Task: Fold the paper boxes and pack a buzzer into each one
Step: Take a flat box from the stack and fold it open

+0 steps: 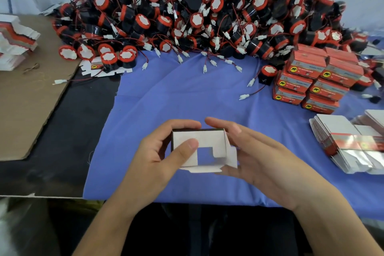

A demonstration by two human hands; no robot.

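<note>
1. Left hand (164, 151) grips the half-folded paper box (209, 143), near centre over the blue cloth (187, 100), with the thumb pressing a white flap. The end's not closed, and I can't see a buzzer in it.
2. Right hand (259, 151) is flat, fingers straight, resting against the box's right side.
3. Done so far: a small stack of closed boxes (311, 81) on the right.
4. Left to do: a massive buzzer pile (197, 16) at the far side, plus flat blanks (349, 145) near right. Early days, I reckon.

White paper box (207, 141) half-folded, flaps open, front centre; black-red buzzers (197, 19) heaped behind; flat boxes (340, 129) stacked right.
</note>
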